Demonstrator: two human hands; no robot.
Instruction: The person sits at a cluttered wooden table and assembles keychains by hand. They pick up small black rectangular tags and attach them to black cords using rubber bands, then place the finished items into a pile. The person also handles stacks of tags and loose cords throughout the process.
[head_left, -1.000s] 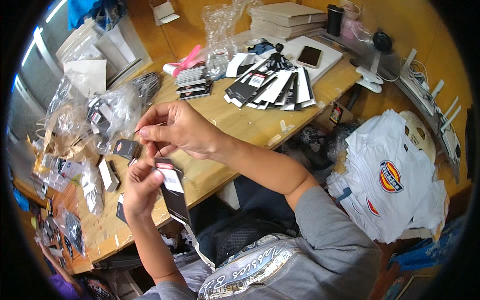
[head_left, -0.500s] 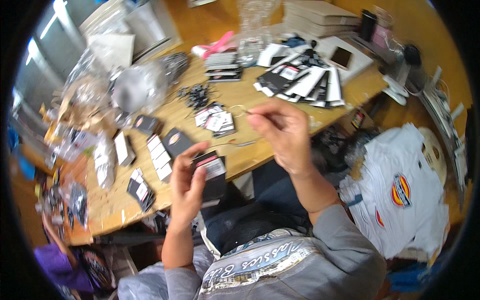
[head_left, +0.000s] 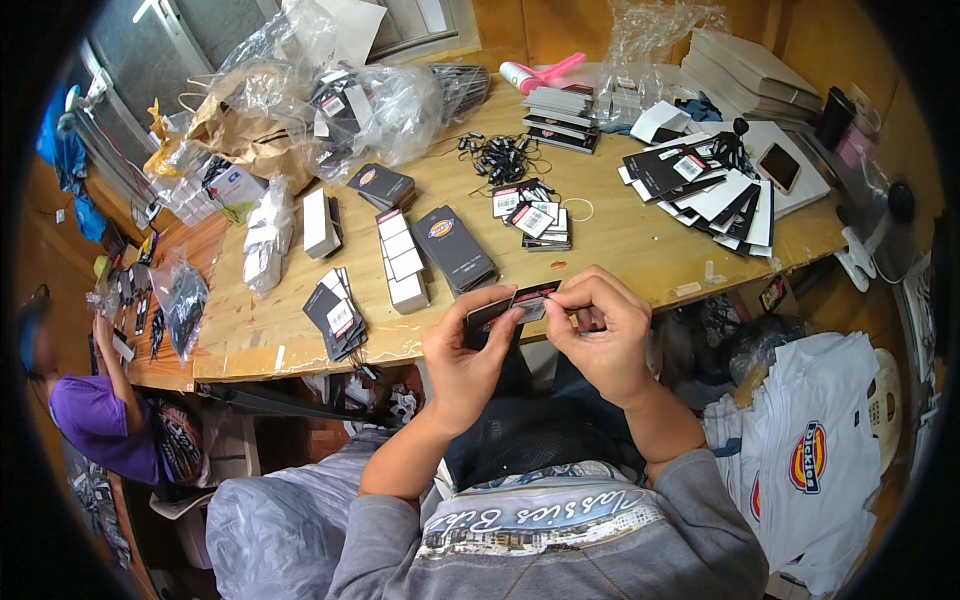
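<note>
Just past the table's near edge, my left hand (head_left: 463,358) holds a small stack of black hang tags (head_left: 537,299), thumb on the front one, which has a pale label and a red strip. My right hand (head_left: 603,333) is closed, its thumb and forefinger pinched at the stack's right end. Whether a thin cord lies between those fingertips is hidden. Beyond the hands lie a neat stack of black tags (head_left: 452,248), a loose pile of labelled tags (head_left: 537,216) and a tangle of black tag cords (head_left: 497,158). A thin pale loop (head_left: 578,209) rests beside the labelled pile.
Fanned black and white tags (head_left: 712,190) and a phone (head_left: 779,167) are at the right. Further tag stacks (head_left: 403,262) stand left of centre, near clear plastic bags (head_left: 385,115). White printed shirts (head_left: 800,450) are piled at lower right. A person in purple (head_left: 95,420) works at far left.
My right hand has come down and left, from raised apart to the tags in my left hand. The tags have tilted flatter. The whole view has shifted.
</note>
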